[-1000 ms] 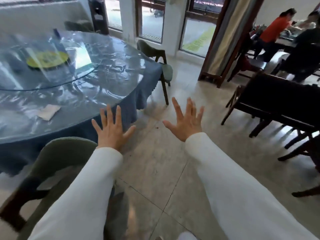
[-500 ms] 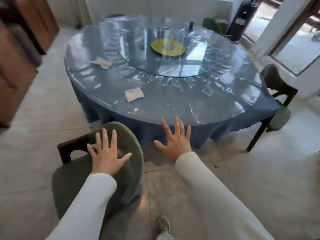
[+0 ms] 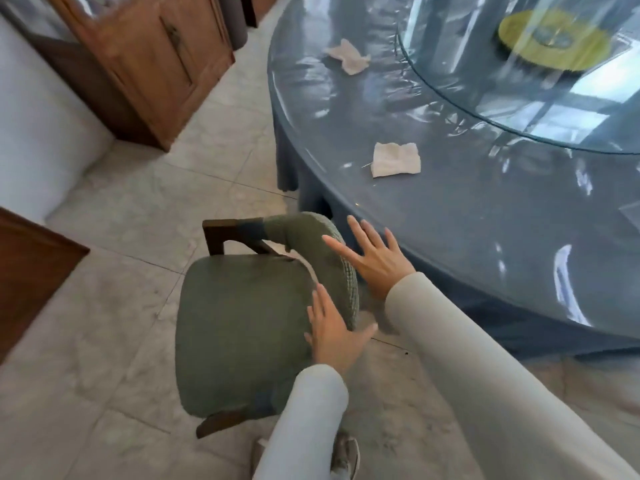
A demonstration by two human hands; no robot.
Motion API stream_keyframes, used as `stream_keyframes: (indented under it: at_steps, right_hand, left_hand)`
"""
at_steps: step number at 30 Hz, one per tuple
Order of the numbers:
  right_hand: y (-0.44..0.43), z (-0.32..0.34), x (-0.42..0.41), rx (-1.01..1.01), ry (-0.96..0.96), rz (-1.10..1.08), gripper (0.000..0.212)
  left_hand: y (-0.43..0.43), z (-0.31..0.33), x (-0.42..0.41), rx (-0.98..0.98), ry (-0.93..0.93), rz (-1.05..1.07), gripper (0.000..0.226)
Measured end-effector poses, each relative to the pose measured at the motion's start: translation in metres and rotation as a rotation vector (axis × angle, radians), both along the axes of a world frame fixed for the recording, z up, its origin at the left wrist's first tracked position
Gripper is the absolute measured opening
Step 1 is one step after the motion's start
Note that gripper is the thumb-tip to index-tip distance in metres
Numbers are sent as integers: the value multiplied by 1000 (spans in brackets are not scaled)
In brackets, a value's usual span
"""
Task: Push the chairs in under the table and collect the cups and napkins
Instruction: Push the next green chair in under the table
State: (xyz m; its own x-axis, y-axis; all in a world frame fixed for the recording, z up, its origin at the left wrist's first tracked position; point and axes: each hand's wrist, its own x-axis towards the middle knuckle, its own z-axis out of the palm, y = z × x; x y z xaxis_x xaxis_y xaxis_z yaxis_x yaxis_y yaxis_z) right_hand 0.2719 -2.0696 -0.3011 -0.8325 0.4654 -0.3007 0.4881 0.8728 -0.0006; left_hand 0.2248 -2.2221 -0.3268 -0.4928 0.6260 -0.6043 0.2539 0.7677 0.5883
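Observation:
A green padded chair (image 3: 239,327) with dark wooden legs stands on the floor, its curved backrest toward the round table (image 3: 485,216). My left hand (image 3: 334,332) lies flat over the near end of the backrest, fingers straight. My right hand (image 3: 375,259) hovers spread above the backrest's top, by the table edge; whether it touches is unclear. A white napkin (image 3: 396,159) lies near the table's edge, and a second crumpled napkin (image 3: 349,56) lies farther back. No cups are in sight.
A glass turntable (image 3: 519,81) with a yellow centre (image 3: 550,38) sits on the plastic-covered blue tablecloth. A wooden cabinet (image 3: 145,64) stands at the back left, and another wooden piece (image 3: 31,271) juts in at the left edge. My shoe (image 3: 344,455) is on the tile floor.
My view has swung left and down onto the chair. My left hand slid along the backrest toward its near end, and my right hand moved over the backrest's top.

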Motion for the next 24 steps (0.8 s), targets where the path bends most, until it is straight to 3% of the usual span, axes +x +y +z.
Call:
stream_keyframes:
  at_steps: [3,8,12,19,24]
  right_hand:
    - [17,-10,-35,37,-63,247,129]
    - [28,-41,-59,157,-301,575,91]
    - [40,-48,-64,163,-230,700,63]
    - [38,-45,-61,174,-172,712,41]
    - [15,-40,-51,201,-216,646,43]
  left_hand:
    - [28,-14,11,66,-229,284,132]
    - [48,-38,7,-27,-40,285,103]
    - [51,-44,8,-31,20,311,96]
    - [43,-42,-2,-40,-14,142,96]
    - [27,-37,2,-22,-34,114,89]
